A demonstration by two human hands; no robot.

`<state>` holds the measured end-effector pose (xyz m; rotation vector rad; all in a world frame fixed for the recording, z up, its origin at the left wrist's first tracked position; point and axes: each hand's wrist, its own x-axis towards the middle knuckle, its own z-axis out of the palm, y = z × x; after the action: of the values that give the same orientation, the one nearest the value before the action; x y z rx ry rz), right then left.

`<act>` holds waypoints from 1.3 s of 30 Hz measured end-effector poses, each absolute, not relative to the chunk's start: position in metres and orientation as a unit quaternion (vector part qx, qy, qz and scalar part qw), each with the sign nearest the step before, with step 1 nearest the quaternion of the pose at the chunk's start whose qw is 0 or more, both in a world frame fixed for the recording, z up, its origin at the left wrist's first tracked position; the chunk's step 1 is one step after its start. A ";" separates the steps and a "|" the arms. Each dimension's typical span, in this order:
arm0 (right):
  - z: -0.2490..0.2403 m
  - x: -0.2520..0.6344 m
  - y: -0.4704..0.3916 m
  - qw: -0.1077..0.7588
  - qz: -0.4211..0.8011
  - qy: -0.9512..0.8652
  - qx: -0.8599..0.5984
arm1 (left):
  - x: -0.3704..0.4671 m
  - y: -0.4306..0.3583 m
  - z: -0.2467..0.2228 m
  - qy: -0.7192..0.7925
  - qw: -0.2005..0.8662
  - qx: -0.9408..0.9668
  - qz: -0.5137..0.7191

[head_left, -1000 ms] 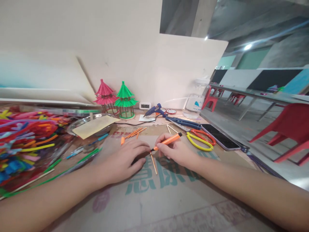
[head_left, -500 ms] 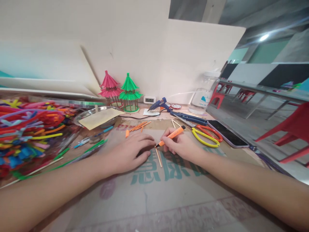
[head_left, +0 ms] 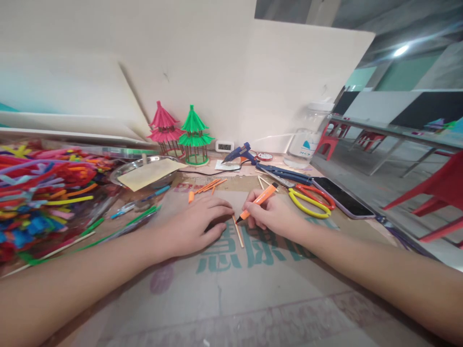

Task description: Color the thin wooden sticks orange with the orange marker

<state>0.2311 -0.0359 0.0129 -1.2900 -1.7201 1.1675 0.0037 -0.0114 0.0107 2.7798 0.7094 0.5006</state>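
Stick: the thin stick (head_left: 239,237) lies flat just below the centre of the frame, in the gap between the two hands. Its long axis runs mostly up and down the frame, the lower end leaning slightly right. It lies to the right of the left hand and to the lower left of the right hand.

Nearer hand: the left hand (head_left: 197,221) is nearer the stick's upper end, its fingertips just beside it. Contact there is too small to make out.

Marker: the orange marker (head_left: 261,198) slants across the stick's line, dark tip down and to the left, at the upper part of the stick; its back end points to the upper right.

Right hand: the right hand (head_left: 269,214) pinches the marker in a writing grip, thumb and fingers closed around the barrel near the tip.

Left hand: palm down and low over the sheet (head_left: 188,299), fingers close together and gently bent, thumb set apart with a visible gap. No object shows in that gap; what lies beneath the fingers is hidden.

Above the hands: orange sticks (head_left: 210,185) and an orange cap (head_left: 191,196) lie beyond the left hand; plain sticks (head_left: 263,183) lie beyond the right, with scissors (head_left: 307,206) to their right.
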 end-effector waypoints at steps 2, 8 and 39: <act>0.013 0.231 -0.037 0.336 0.452 -0.661 -0.496 | 0.003 -0.011 0.011 0.244 0.115 0.948 0.170; 0.010 0.232 -0.035 0.362 0.417 -0.672 -0.494 | 0.004 -0.012 0.012 0.240 0.116 0.949 0.169; 0.013 0.232 -0.036 0.356 0.470 -0.647 -0.484 | 0.003 -0.012 0.012 0.242 0.111 0.949 0.171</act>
<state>0.2318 -0.0359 0.0128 -1.2494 -1.6706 1.2130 0.0034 -0.0118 0.0117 2.7872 0.7119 0.5015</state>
